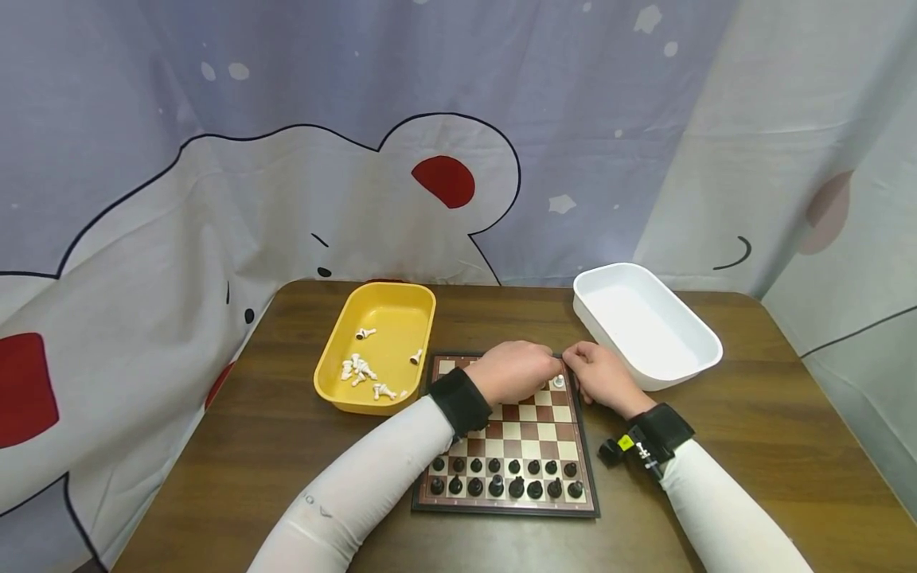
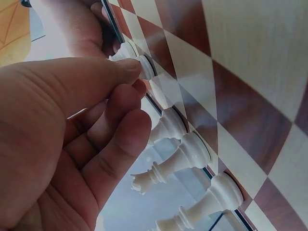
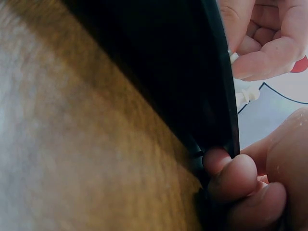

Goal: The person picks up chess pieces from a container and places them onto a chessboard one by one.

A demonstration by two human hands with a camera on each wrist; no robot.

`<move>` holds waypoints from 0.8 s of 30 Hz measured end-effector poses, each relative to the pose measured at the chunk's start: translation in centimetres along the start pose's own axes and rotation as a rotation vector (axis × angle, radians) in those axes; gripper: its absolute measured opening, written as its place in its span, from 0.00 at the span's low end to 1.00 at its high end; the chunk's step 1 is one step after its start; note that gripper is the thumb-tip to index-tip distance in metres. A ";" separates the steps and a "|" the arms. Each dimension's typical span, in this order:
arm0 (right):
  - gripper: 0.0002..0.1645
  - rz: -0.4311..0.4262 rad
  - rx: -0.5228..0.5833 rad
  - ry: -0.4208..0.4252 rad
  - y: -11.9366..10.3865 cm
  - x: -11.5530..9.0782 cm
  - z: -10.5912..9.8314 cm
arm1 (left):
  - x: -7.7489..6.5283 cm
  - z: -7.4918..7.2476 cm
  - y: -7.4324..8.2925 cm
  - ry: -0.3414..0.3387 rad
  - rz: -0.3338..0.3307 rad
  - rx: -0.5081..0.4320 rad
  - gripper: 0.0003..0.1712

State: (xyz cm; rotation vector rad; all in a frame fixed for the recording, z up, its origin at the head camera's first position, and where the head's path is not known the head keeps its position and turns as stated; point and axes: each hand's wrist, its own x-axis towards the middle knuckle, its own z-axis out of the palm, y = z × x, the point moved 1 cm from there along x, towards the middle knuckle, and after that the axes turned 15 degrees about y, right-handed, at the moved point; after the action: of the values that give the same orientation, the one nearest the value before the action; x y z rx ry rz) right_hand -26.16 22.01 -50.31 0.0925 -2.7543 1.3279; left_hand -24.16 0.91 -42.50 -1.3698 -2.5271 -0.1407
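My left hand (image 1: 513, 372) is over the far right part of the chessboard (image 1: 539, 413). In the left wrist view its thumb and forefinger pinch a white chess piece (image 2: 147, 67) by the base; its top is hidden by the fingers. Several white chess pieces (image 2: 195, 150) stand along the same edge row. At the board's far right corner my right hand (image 1: 605, 377) holds the rim, its fingertips (image 3: 237, 175) curled against the black edge in the right wrist view. One white piece (image 1: 559, 382) stands by that corner. Two rows of black chess pieces (image 1: 497, 485) line the near side.
Left of the board stands a yellow tray (image 1: 325, 374) with several white chess pieces (image 1: 358, 368) lying in it. A white tray (image 1: 648, 326) stands behind my right hand. All rest on a brown wooden table (image 1: 251, 469), with a patterned curtain (image 1: 573, 119) behind.
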 end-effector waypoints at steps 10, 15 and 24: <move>0.21 0.004 -0.011 0.000 -0.3 -0.2 -0.1 | -0.3 -0.5 -0.1 0.012 -0.052 -0.068 0.12; 0.21 0.007 -0.016 0.000 -0.4 -0.2 0.0 | -1.0 -1.7 -0.6 0.035 -0.086 -0.103 0.11; 0.22 0.000 -0.004 -0.001 -0.4 -0.3 0.0 | -3.9 -4.9 -2.8 0.172 -0.161 -0.125 0.04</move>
State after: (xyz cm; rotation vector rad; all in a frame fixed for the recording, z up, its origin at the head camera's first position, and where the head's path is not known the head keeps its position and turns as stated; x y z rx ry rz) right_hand -25.87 21.81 -50.00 0.0934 -2.7573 1.3231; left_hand -23.52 -4.81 -38.78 -1.1407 -2.5163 -0.4348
